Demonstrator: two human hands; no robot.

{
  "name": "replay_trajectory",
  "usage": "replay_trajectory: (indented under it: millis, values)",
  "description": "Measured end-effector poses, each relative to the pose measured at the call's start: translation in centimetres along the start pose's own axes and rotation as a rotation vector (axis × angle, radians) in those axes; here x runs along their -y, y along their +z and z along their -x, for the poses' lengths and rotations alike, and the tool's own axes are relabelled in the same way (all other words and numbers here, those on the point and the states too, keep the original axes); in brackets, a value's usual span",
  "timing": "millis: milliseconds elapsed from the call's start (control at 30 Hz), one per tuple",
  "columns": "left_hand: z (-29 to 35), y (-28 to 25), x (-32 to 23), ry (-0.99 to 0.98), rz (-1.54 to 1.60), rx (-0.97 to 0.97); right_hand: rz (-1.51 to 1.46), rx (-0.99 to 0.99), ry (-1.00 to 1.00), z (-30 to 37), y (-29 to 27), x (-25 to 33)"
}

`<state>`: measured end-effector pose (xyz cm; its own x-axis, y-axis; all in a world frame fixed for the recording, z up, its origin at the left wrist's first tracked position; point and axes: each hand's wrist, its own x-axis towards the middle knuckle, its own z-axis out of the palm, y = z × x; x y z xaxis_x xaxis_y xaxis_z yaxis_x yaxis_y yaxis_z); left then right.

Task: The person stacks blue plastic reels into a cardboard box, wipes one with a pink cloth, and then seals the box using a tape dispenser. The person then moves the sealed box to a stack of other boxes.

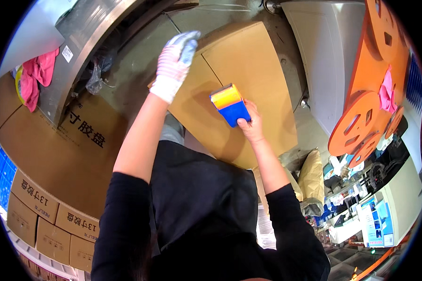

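A blue and yellow hand-held tape dispenser [233,111], with a toothed strip along its far edge, is in my bare right hand [252,122]. My fingers and thumb grip its blue end, and it is held above a brown cardboard box [262,70]. A seam runs across the top of the box. My left hand [175,63] wears a white knit glove with pink bands and blue-grey coated fingers. It is stretched out by the box's far left side, slightly blurred, fingers extended and nothing visible in them. Whether it touches the cardboard I cannot tell.
Large cardboard boxes [37,136] are stacked at the left, below a metal-edged table [86,40] with a pink cloth [40,77]. At the right stand a grey cabinet [314,56] and orange discs with cut-outs [354,122]. Brown paper sacking [312,175] lies near my right forearm.
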<state>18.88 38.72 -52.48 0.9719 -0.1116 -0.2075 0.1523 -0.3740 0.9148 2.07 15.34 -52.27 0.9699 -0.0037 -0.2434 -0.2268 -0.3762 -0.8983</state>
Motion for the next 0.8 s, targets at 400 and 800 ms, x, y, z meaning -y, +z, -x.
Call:
replay_trajectory:
  millis: [400,800]
  values:
    - [4.2,-0.1,-2.5,-0.518,0.617,0.716,-0.057,0.069,0.008,-0.1,-0.8,1.3]
    - [4.7,0.6,-1.3,-0.752,0.949,0.42,-0.181,0.129,0.262,-0.1,-1.6,2.5]
